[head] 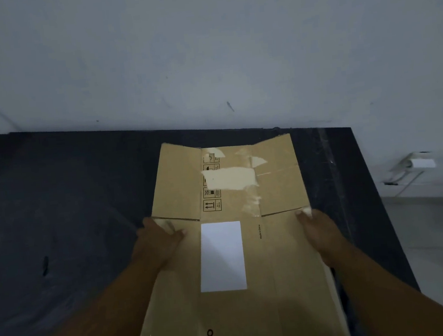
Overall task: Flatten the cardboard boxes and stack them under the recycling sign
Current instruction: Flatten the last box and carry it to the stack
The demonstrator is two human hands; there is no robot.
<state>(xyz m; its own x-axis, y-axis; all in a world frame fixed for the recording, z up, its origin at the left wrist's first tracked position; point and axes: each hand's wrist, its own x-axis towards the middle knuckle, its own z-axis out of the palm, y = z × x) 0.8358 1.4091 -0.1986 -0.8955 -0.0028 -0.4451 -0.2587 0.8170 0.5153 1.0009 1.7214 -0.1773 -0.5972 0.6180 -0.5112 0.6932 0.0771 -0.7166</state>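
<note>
A flattened brown cardboard box (283, 256) lies lengthwise in front of me over a dark mat, its far flaps reaching toward the wall. It bears a white label, torn tape patches, handling symbols and the word PICO. My left hand (158, 241) grips the box's left edge near the flap crease, thumb on top. At the right edge my right hand (320, 232) holds the box the same way. No recycling sign is in view.
The dark mat (58, 224) covers the floor along a pale wall (203, 47). A white wall socket with a plug (420, 162) sits low at the right, beside pale floor tiles (438, 241).
</note>
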